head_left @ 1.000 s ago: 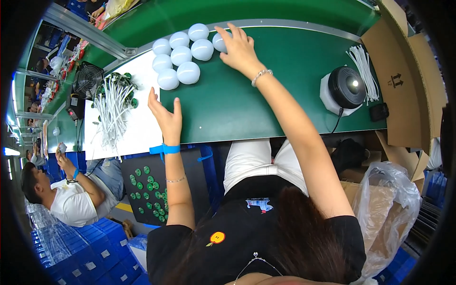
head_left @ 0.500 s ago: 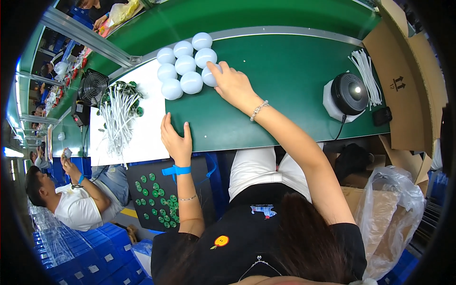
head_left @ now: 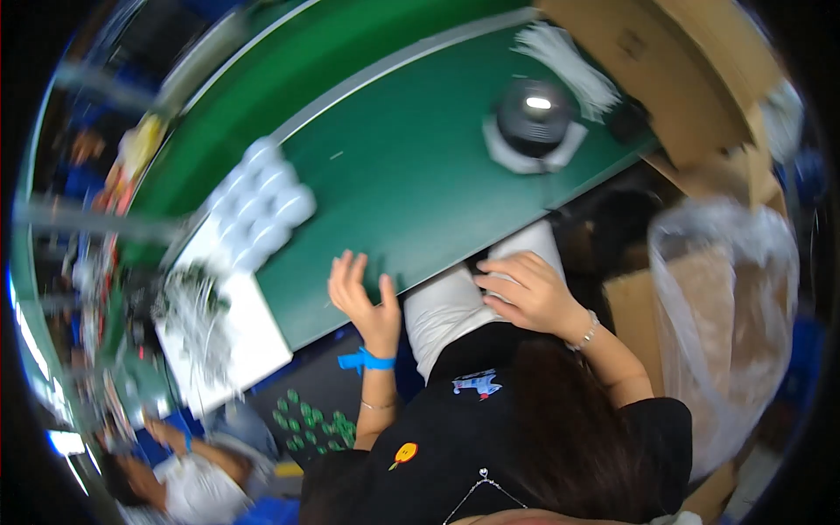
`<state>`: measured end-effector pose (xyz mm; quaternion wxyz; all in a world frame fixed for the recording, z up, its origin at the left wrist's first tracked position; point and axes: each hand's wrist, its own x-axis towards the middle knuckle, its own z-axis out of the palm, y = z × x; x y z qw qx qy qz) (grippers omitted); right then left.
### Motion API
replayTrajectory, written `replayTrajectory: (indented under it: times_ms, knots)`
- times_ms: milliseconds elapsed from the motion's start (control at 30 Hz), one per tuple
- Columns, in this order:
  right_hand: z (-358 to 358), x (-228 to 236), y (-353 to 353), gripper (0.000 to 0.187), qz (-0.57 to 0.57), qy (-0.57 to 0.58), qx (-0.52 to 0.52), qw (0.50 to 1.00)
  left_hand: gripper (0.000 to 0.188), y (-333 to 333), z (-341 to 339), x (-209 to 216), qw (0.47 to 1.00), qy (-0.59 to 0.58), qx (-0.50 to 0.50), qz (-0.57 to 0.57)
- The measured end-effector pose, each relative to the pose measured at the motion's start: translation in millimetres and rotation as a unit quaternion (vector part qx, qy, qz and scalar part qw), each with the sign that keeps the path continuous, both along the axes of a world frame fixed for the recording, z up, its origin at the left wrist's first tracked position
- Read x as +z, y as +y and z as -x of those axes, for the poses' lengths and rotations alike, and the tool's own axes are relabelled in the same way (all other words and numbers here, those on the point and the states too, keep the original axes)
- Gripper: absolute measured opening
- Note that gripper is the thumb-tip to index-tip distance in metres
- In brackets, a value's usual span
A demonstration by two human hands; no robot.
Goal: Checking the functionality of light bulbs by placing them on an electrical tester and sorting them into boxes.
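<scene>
Blue band [head_left: 372,360] at wrist, held left hand [head_left: 363,302] fingers apart, empty, near the front edge of the green desk [head_left: 385,192]; held right hand [head_left: 538,293] above white trousers [head_left: 444,311], fingers slightly parted, empty; had white globes [head_left: 262,199] clustered near the desk's far edge, presumably against rolling.

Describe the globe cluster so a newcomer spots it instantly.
Start at the green table and go left to the white sheet. The globes huddle at the sheet's far end, beyond the heap of strips. Unlike those thin, tangled strips, they're smooth, pale balls packed side by side.
</scene>
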<state>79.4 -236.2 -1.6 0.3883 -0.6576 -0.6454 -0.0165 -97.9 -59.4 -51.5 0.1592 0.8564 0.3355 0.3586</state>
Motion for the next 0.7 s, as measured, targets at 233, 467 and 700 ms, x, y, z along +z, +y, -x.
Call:
replayTrajectory:
  times_ms: [233, 467, 700]
  knots:
    - [-40.9, 72.9, -247.9, 0.007, 0.063, -0.162, -0.474, 0.863, 0.046, -151.6, -166.8, 55.4, 0.87, -0.034, -0.486, 0.082]
    - [-84.5, 88.0, -432.0, 0.015, 0.144, 0.119, -0.645, 0.741, 0.05, -334.1, -288.5, 73.4, 0.706, -0.107, -0.691, -0.107]
    - [-161.4, -29.7, -588.7, 0.037, 0.541, 0.223, -0.551, 0.595, 0.029, -355.5, -289.4, 27.4, 0.698, -0.176, -0.68, -0.138]
